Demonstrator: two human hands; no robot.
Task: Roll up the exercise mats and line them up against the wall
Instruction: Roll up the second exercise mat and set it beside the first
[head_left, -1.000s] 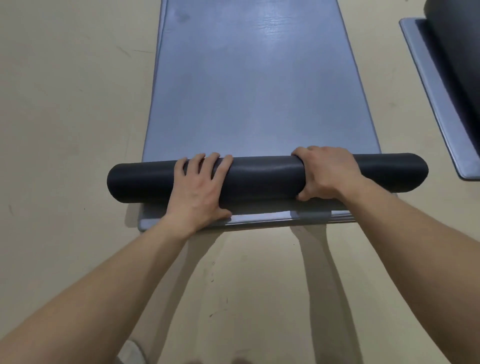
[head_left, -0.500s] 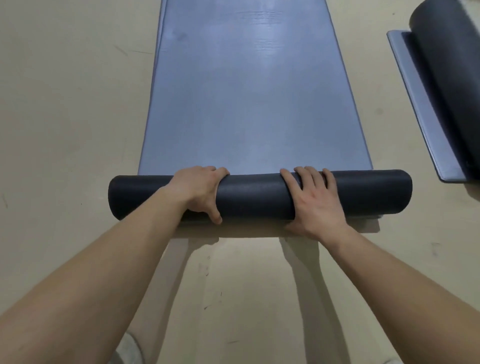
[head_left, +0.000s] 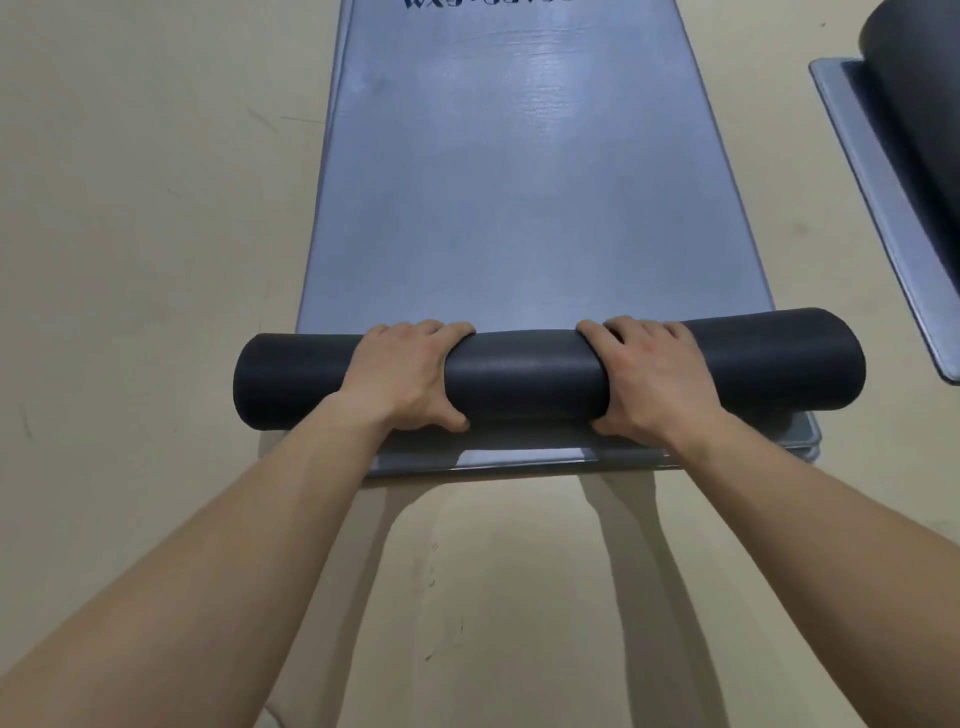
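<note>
Two bare forearms rise from the lower corners of the frame and converge toward its centre. The left hand (head_left: 410, 376) and right hand (head_left: 657, 382) sit level at mid-frame, palms down. Each grips the rolled mat (head_left: 524, 374), fingers curled over its far side and thumb hooked on its near side.

The far end of the grey mat (head_left: 519, 208) is cut off by the top edge, where its printed lettering (head_left: 485, 3) is clipped and cannot be read. The second mat (head_left: 883, 171) is cropped at the right edge. The fingertips of the left hand (head_left: 405, 376) and right hand (head_left: 654, 376) are hidden behind the dark roll (head_left: 524, 374).
</note>
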